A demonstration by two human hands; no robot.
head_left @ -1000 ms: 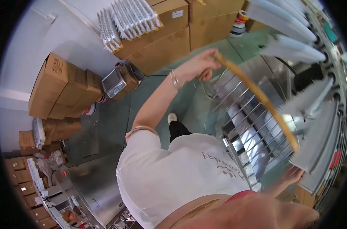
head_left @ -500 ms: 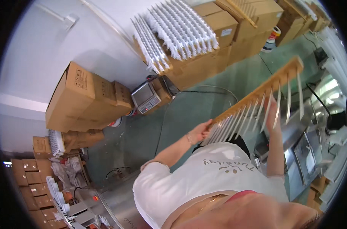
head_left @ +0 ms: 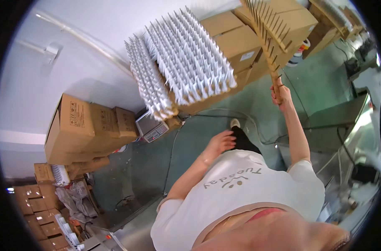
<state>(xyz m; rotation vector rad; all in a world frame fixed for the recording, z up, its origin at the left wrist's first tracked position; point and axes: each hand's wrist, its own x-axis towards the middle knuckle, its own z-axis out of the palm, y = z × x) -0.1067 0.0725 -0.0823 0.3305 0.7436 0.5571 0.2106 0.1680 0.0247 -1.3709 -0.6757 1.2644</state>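
My right hand [head_left: 281, 93] is closed around the near end of a wooden bar with a row of thin pegs [head_left: 267, 53]. The bar points up and away, its far end above the cardboard boxes. Behind it, another pegged wooden bar [head_left: 276, 37] lies on a box, partly overlapped in view by the held one. My left hand [head_left: 221, 143] hangs in front of my waist with nothing in it, its fingers loosely apart. Ahead to the left, several rows of white, fluffy-edged pieces on pegged bars [head_left: 190, 58] cover the top of the boxes.
Large cardboard boxes [head_left: 236, 42] line the wall ahead, and more boxes [head_left: 83, 129] stand at the left. A weighing scale [head_left: 150, 126] sits between them. Cables [head_left: 176, 146] run over the green floor. Metal equipment [head_left: 337, 113] stands at my right.
My left hand has let go of the pegged bar. My right hand has swung it from across my front to pointing forward over the boxes. My view has moved closer to the white rows.
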